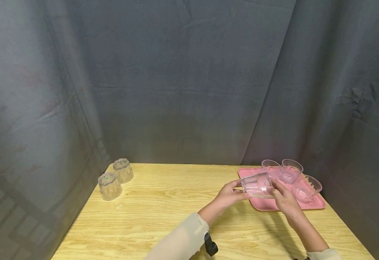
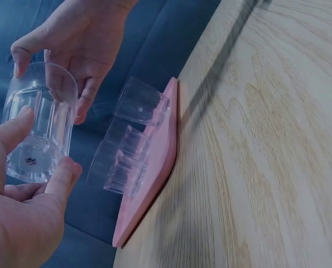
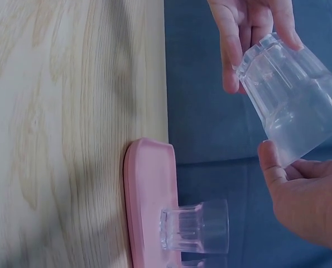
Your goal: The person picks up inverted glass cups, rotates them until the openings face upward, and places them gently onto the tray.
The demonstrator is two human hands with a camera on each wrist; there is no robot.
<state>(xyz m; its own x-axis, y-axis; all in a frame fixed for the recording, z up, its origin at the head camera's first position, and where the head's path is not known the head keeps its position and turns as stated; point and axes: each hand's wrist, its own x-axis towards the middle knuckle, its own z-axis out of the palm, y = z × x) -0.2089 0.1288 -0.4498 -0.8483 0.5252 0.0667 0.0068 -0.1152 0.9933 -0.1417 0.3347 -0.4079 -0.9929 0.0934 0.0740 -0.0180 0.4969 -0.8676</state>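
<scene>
A clear fluted tumbler point(image 1: 257, 185) is held in the air, tilted on its side, above the front left part of a pink tray point(image 1: 265, 206). My left hand point(image 1: 227, 196) pinches its thick base between thumb and fingers. At the rim end, my right hand point(image 1: 286, 202) grips the tumbler, thumb on the near side. The left wrist view shows the tumbler's base point(image 2: 30, 161) between the left fingers. In the right wrist view the right thumb point(image 3: 270, 156) presses near the rim.
Three clear tumblers stand upright on the tray: one at back left point(image 1: 269, 166), one at back right point(image 1: 291, 172), one at front right point(image 1: 307, 189). Two tumblers point(image 1: 110, 187) point(image 1: 123, 172) stand upside down at the wooden table's far left. Grey curtains point(image 1: 176, 90) enclose the table.
</scene>
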